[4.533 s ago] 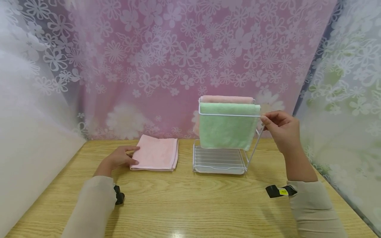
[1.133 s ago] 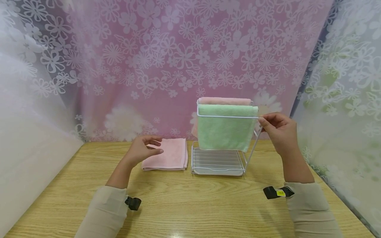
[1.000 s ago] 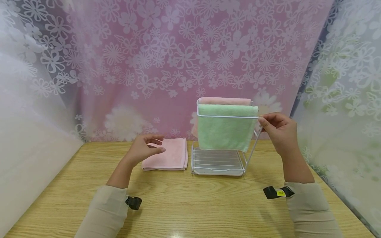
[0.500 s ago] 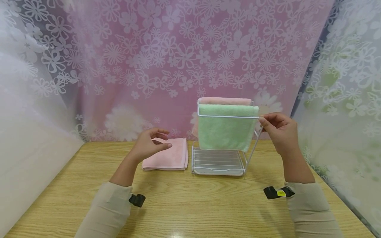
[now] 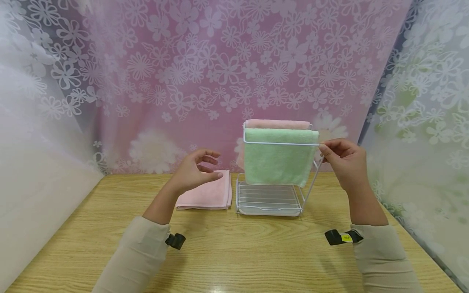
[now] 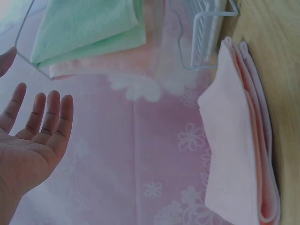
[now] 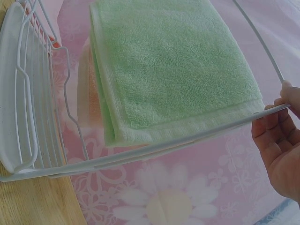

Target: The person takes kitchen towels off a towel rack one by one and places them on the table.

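Note:
A white wire rack (image 5: pixel 269 199) stands on the table with a green towel (image 5: pixel 280 158) draped over its upper part. Behind that one hangs a pink towel (image 5: pixel 278 123), mostly hidden. My right hand (image 5: pixel 346 162) pinches the rack's upper front corner between thumb and fingers, as the right wrist view also shows. To the left of the rack lies a folded pink towel (image 5: pixel 210 193). Above this folded towel hovers my left hand (image 5: pixel 196 173), its fingers spread and loosely bent, holding nothing. In the left wrist view, the left palm (image 6: pixel 28 159) is apart from both towels and rack.
The wooden table (image 5: pixel 227 252) runs back to a pink flowered curtain (image 5: pixel 205 81). Pale curtains close off the left (image 5: pixel 44 162) and right sides. A white tray (image 5: pixel 269 211) sits under the rack's wire shelf.
My left hand has let go of the folded pink towel, which sits closer to the rack than before, and has risen rightward above it. My right hand keeps its grip on the rack.

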